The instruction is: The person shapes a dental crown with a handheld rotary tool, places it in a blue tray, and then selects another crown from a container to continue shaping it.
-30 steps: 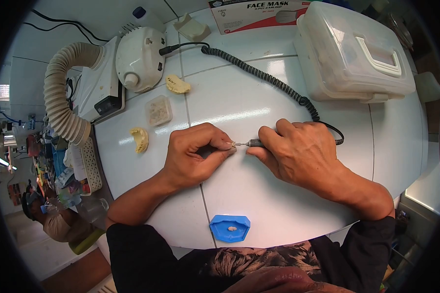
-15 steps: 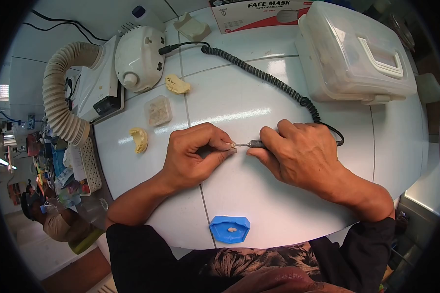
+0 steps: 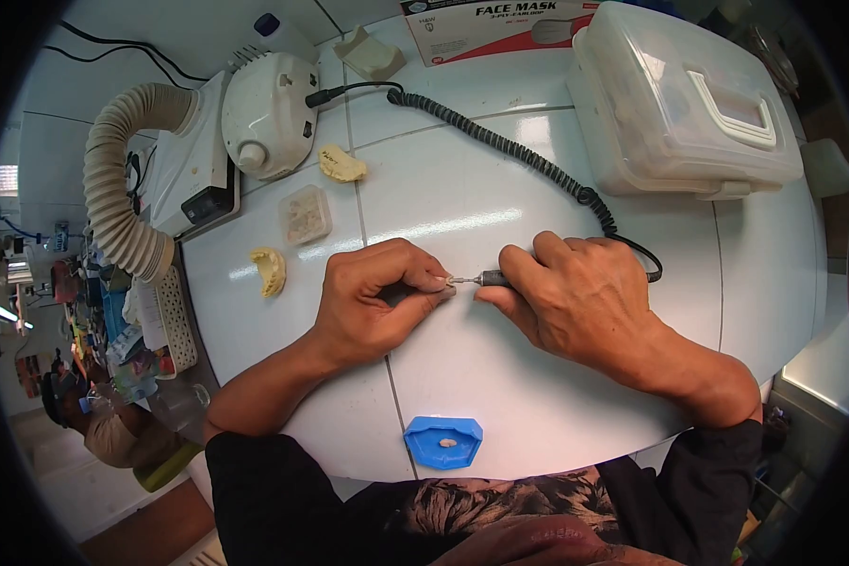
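Note:
My left hand point(image 3: 373, 292) is closed in a pinch of thumb and forefinger around a small pale dental piece point(image 3: 451, 281), mostly covered by the fingertips. From the other side my right hand point(image 3: 580, 297) grips a rotary handpiece point(image 3: 492, 278), fingers wrapped round its dark body. Its thin metal bur point(image 3: 466, 280) points left, the tip right at the piece. A black coiled cord point(image 3: 514, 141) runs from behind my right hand to a white control unit point(image 3: 272, 113). Nearer my body lies a blue tray point(image 3: 443, 457) with a small pinkish piece point(image 3: 448, 442) in it.
Two yellowish dental casts point(image 3: 341, 164) and a small clear box point(image 3: 306, 214) lie left of centre. A ribbed hose point(image 3: 113, 179) curves at the left. A lidded plastic case point(image 3: 679, 104) stands back right beside a face mask box point(image 3: 500, 33). Another person point(image 3: 113, 424) is at far left.
Almost nothing differs. My right hand and the handpiece have shifted very slightly to the left; my left hand keeps its pinch in the same place.

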### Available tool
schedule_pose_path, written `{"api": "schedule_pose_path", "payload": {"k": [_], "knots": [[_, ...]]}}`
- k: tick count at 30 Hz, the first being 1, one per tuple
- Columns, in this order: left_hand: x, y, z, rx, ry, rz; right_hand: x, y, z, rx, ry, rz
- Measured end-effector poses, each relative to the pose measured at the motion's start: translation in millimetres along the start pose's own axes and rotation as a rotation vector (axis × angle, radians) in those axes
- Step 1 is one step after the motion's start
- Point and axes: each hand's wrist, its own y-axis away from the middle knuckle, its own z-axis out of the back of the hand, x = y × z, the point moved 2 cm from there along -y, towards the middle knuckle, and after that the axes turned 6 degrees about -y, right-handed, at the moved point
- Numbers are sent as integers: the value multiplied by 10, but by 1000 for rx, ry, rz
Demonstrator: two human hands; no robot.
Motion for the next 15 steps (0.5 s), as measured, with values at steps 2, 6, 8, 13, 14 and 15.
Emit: {"api": "schedule_pose_path", "payload": {"k": [2,6,8,13,14,15], "knots": [[0,4,1,1,2,1,-7,3,-4,-7,-3,10],[-26,-1,-1,8,4,13,-15,-13,10,9,-14,4],[-33,-5,-2,10,12,21,-15,-13,11,8,-14,-6],[13,11,-10,-15,46,9,-19,-16,10,18,-21,-29],[12,8,-12,-14,41,7,-20,-17,12,15,-16,-24],[7,6,-12,-12,36,7,-19,-17,12,11,-13,-21]]}}
